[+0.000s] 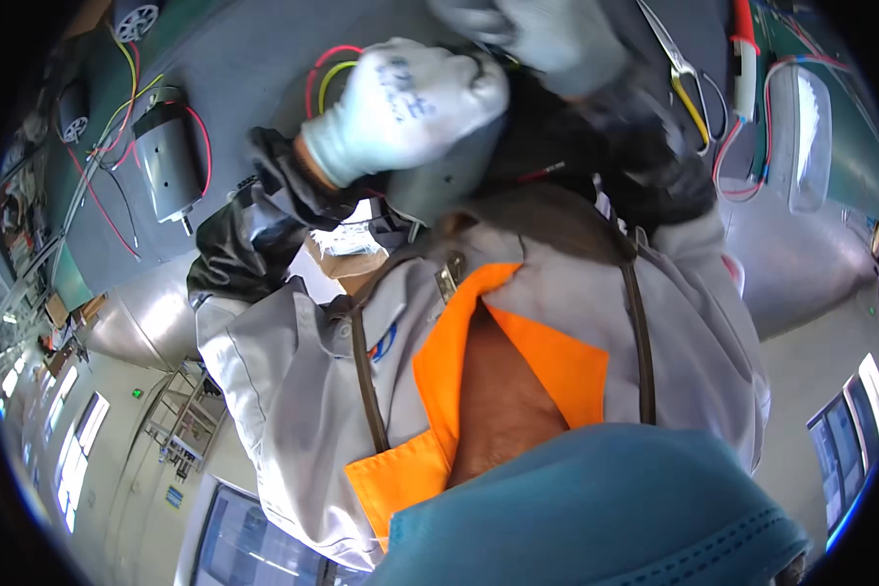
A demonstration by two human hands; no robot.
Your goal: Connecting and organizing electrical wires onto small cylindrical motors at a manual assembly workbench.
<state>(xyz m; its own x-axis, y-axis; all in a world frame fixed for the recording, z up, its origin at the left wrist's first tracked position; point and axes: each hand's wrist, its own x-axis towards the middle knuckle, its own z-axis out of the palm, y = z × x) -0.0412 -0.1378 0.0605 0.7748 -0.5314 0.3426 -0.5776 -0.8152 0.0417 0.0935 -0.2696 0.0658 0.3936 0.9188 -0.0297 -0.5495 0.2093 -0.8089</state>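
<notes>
Where the fist closes: on a grey rounded part (451,174), up near the top middle of the view, just above the open collar of the jacket.
Left hand (405,107): white-gloved, curled tight over the top of the grey rounded part, knuckles outward, dark sleeve cover (264,210) behind the wrist.
Right hand (547,34): also white-gloved, blurred at the top edge, just beside the left hand and slightly above it; grip not readable, so cannot tell whether clamped on anything.
Hands together or apart: close together, almost touching over the same spot.
Wires (327,73): red and yellow loops, showing just left of the left hand.
Jacket (283,371): pale grey with an orange collar lining (518,352), filling the middle of the view below the hands.
Blue cloth (596,508): across the lower edge.
Silver motor (166,166): cylindrical, lying on the grey table (254,59) well to the left, red and black leads attached.
Far right: metal snips (679,63), a red-handled tool (742,44) and a clear plastic cover (811,127), well apart from both hands.
</notes>
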